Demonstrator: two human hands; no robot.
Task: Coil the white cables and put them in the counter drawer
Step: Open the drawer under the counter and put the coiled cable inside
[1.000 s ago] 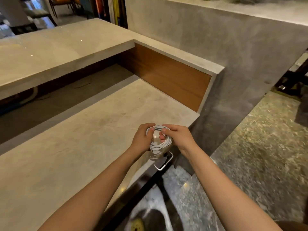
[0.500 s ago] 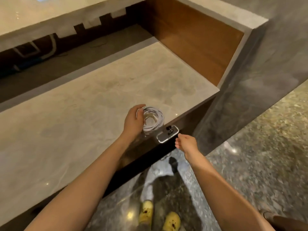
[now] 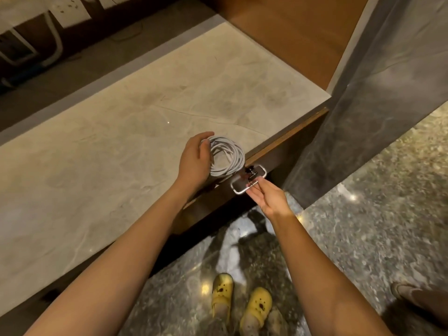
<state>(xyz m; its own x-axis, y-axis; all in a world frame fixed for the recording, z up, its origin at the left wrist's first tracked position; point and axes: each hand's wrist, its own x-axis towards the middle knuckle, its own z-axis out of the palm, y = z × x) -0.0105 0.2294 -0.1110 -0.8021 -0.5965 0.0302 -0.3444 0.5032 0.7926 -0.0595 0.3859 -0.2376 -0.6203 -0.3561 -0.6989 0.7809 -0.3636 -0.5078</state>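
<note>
**Right Hand Reaches the Drawer Handle; Coil Held at Counter Edge**

The pale marbled stone countertop fills the left and centre of the view. One second ago the camera looked across it; half a second ago it had tipped downward, and it now looks almost straight down, so that the speckled polished stone floor and a pair of yellow perforated clogs occupy the lower part of the frame. The dark wooden drawer front runs below the counter's near edge and appears shut.

The left hand has stayed at the near edge of the countertop, its fingers wrapped around the left side of the coil of white cable. The coil stands roughly upright on, or just above, the counter edge; which cannot be told. It is not in the drawer. One second ago both hands clasped the coil; the left hand alone has held it since half a second ago.

The right hand, then below and clear of the drawer front, has risen to the chromed rectangular loop handle. Its palm faces up with the fingers extended and only loosely curled; the fingertips touch the handle near a small black key. A closed grip on the handle is not visible.
</note>
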